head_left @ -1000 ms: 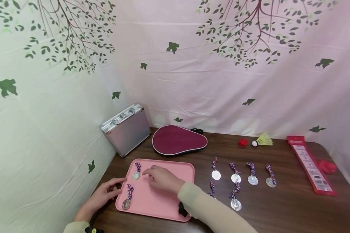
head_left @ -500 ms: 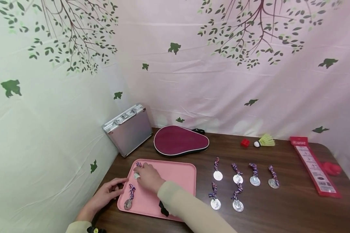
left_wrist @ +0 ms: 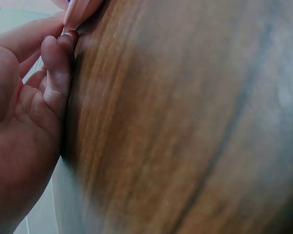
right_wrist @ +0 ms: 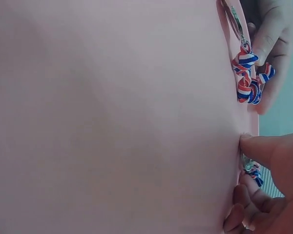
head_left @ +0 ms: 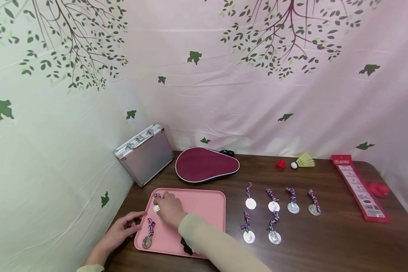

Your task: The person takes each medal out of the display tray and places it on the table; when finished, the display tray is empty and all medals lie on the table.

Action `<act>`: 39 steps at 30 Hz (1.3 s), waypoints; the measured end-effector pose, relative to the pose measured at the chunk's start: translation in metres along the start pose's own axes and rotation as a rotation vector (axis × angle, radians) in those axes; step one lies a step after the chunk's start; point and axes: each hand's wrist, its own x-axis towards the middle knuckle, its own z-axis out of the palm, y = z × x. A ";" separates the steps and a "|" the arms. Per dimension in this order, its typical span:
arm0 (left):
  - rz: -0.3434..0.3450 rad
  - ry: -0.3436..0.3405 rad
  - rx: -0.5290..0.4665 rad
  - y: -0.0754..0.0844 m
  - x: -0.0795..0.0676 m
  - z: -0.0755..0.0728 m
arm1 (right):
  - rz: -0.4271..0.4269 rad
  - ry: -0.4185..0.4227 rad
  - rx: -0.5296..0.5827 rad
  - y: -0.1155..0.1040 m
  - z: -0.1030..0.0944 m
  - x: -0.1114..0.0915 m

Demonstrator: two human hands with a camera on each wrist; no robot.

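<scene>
On the left part of the pink tray lie two silver medals with knotted red, white and blue ribbons. My right hand is over the far medal, its thumb and fingers at either side of the disc and low against the tray. In the right wrist view that medal's ribbon shows between thumb and fingers. Nearer me lies the other medal. My left hand holds the tray's left rim; in the left wrist view its fingers are curled at the edge.
Several more medals lie in two rows on the dark wooden table, right of the tray. Behind stand a silver case, a maroon paddle cover, a red brick, a shuttlecock and a red packet.
My right hand has moved left and down onto the far medal, its fingers closing about the disc, which has shifted slightly. The left hand has stayed at the tray's rim.
</scene>
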 end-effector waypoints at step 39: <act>-0.060 0.021 0.014 0.004 0.000 0.002 | -0.300 -0.105 0.643 0.160 -0.073 -0.123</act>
